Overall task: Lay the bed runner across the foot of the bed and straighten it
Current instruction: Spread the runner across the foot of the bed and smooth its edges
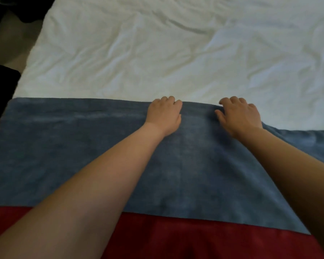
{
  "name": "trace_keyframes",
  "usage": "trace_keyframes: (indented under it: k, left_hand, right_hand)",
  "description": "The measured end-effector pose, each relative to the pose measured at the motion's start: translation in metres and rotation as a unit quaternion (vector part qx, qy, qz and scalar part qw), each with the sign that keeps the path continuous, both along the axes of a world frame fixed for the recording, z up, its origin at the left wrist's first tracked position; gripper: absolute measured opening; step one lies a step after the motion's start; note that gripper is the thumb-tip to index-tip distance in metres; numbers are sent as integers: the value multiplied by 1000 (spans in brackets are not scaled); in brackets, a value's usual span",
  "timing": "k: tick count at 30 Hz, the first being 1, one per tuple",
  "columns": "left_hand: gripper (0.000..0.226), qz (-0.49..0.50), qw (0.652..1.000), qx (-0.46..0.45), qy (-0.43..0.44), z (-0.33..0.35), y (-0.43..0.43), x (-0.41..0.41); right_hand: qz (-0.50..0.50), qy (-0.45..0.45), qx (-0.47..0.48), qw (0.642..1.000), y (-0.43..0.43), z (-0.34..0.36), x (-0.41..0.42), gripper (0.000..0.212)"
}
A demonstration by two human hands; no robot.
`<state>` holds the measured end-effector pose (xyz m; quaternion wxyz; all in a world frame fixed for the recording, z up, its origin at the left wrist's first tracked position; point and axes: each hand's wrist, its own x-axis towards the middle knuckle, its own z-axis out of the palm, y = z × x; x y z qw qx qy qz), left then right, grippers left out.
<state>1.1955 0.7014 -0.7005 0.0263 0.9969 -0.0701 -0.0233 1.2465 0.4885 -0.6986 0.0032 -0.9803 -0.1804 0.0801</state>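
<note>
Head view, looking down over the foot of the bed. A blue bed runner (pixel 73 156) lay across the near part of the bed (pixel 157 53), its far edge straight on the left and dipping nearer toward the right, where the cloth showed loose folds. Beyond it stretched a white, creased sheet (pixel 195 62). Along the near edge of the runner a red cloth (pixel 176 238) filled the bottom of the view.

Both bare forearms reached forward over the runner. The left hand (pixel 164 116) rested at the runner's far edge, left of centre, its grip curled: the fingers were bent down and pressed together over the hem, though whether cloth was pinched beneath them could not be told. The right hand (pixel 239 116) lay just to the right of it, apart from the left, its grip looser, with the fingers slightly spread and arched on the same far edge and the thumb lying on the blue cloth. A small ridge of runner stood between the two hands. Dark shapes at the far left edge were too dim to make out.
</note>
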Motion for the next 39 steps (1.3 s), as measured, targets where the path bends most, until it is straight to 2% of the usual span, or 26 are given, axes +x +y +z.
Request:
trace_keyframes:
  k: [4, 8, 12, 16, 19, 21, 24, 26, 29, 32, 34, 36, 39]
  left_hand:
    - [26, 18, 999, -33, 3, -2, -88, 19]
    - [27, 7, 994, -100, 38, -9, -167, 34]
    - [28, -15, 994, -81, 71, -18, -218, 43]
    - [27, 22, 990, -28, 137, -21, -230, 58]
    - [30, 47, 976, -31, 212, -18, -230, 71]
    - [26, 29, 968, -34, 248, -14, -228, 79]
    - [17, -5, 960, -40, 276, -11, -221, 86]
    - [14, -22, 959, -42, 278, -11, -215, 87]
    - [13, -61, 953, -20, 298, -11, -207, 90]
    - [12, -87, 942, 13, 323, -8, -201, 96]
    - [9, -95, 946, 27, 310, -6, -200, 104]
    - [11, -103, 962, 34, 250, -6, -202, 112]
    - [8, -100, 984, -1, 148, -9, -207, 117]
  right_hand:
    - [-17, 32, 25, 999, -82, -5, 9, 30]
    - [-6, 142, 1, 990, -163, -13, 14, 39]
    - [22, 131, 17, 991, -204, -26, 20, 26]
    - [41, 159, -41, 986, -213, -31, 36, 21]
    - [76, 189, -70, 977, -220, -31, 44, 18]
    - [93, 184, -70, 976, -223, -29, 48, 14]
    - [86, 138, 25, 986, -232, -25, 50, 16]
    - [117, 111, 86, 983, -242, -25, 45, 23]
    - [175, 137, 19, 975, -253, -28, 41, 24]
    - [185, 108, -45, 976, -251, -34, 50, 11]
    - [154, 133, -47, 978, -248, -37, 56, 9]
    - [93, 168, -22, 981, -247, -38, 63, 15]
    - [32, 114, 63, 991, -252, -34, 70, 16]
